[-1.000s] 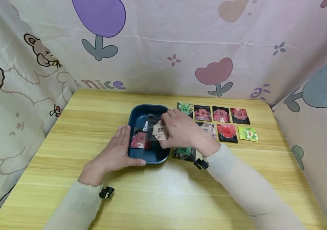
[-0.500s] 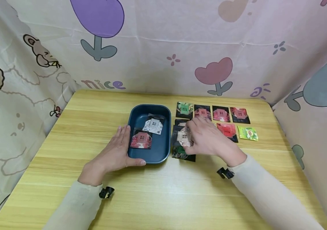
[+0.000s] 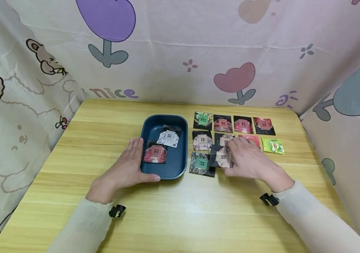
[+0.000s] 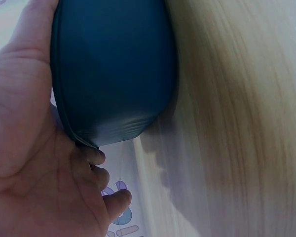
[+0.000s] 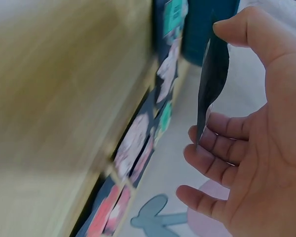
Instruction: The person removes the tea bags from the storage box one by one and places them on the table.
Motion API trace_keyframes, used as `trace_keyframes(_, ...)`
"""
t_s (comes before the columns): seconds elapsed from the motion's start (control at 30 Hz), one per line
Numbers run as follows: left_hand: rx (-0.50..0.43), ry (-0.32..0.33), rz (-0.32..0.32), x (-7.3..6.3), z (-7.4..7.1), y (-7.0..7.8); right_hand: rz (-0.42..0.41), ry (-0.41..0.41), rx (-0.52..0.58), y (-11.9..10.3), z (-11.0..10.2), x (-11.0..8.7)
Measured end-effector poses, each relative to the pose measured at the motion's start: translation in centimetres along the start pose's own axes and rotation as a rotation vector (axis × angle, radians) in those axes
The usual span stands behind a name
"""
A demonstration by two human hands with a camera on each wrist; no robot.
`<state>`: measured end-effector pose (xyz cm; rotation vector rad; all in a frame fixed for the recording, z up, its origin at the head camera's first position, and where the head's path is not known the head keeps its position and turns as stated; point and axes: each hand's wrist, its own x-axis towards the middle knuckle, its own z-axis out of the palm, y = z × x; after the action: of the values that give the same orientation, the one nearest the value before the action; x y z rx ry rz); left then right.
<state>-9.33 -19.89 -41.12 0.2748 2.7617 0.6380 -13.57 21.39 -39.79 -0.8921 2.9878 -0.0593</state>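
My left hand (image 3: 126,165) lies along the left side of a dark blue tray (image 3: 173,167), its fingers straight and thumb at the near corner. In the left wrist view the palm is against the outer wall of that tray (image 4: 113,64). Inside are a red tea bag packet (image 3: 155,153) and a white tea bag packet (image 3: 168,136). My right hand (image 3: 250,158) pinches a black and beige tea bag packet (image 3: 222,157) by its right edge, above the other packets. In the right wrist view thumb and fingertips grip this packet (image 5: 214,74), seen nearly edge-on.
Several tea bag packets lie in rows right of the tray, among them a green one (image 3: 203,120) at the back, a pale one (image 3: 202,141) in the middle row and a dark green one (image 3: 200,163) in front. A yellow-green packet (image 3: 273,146) is far right.
My right hand has carried the beige packet from over the tray rightward to above the packets on the table. The left hand stays at the tray.
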Motion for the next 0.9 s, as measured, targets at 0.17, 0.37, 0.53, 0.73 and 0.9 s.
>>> trace_keyframes(0.17, 0.001, -0.002, -0.003, 0.0, -0.1, 0.0, 0.031, -0.008, -0.004, 1.3, 0.4, -1.3)
trace_keyframes(0.37, 0.004, -0.001, -0.004, -0.1, -0.1, 0.1, 0.045, -0.024, -0.002, 2.2, 0.9, -2.2)
trace_keyframes(0.53, 0.002, 0.007, 0.006, -0.1, 0.0, 0.1, 0.04, -0.032, 0.013, 2.5, 1.7, -2.6)
trace_keyframes(0.73, -0.001, 0.007, 0.004, -0.1, 0.0, 0.1, 0.031, -0.042, -0.004, 2.2, 2.6, -2.6)
trace_keyframes(0.9, -0.008, 0.003, -0.001, -0.1, 0.0, 0.1, 0.029, -0.052, -0.007, 2.0, 2.9, -2.7)
